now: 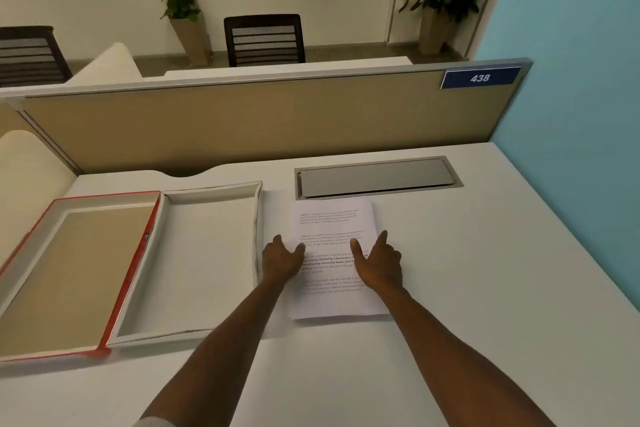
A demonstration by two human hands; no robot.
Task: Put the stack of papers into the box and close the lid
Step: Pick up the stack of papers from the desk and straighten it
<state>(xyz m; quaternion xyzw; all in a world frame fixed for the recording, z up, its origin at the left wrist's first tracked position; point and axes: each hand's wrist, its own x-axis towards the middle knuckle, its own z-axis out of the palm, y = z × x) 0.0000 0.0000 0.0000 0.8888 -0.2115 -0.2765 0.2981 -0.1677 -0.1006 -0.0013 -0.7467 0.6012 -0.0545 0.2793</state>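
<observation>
A stack of white printed papers point(332, 218) lies flat on the white desk point(485, 253), just right of the box. The shallow white box point(258, 218) stands open and holds nothing. Its red-edged lid point(138, 274) lies flipped open to the left, joined along the box's left wall, brown inside facing up. My left hand point(281, 262) rests at the stack's left edge, thumb on the top sheet. My right hand point(379, 265) rests at the right edge in the same way. Fingers of both hands are spread; whether they grip the stack is unclear.
A grey metal cable hatch point(377, 177) is set into the desk right behind the papers. A beige partition point(259, 121) with a blue "438" sign point(480, 78) closes the desk's back. A blue wall point(581, 114) runs along the right. Chairs and potted plants stand beyond.
</observation>
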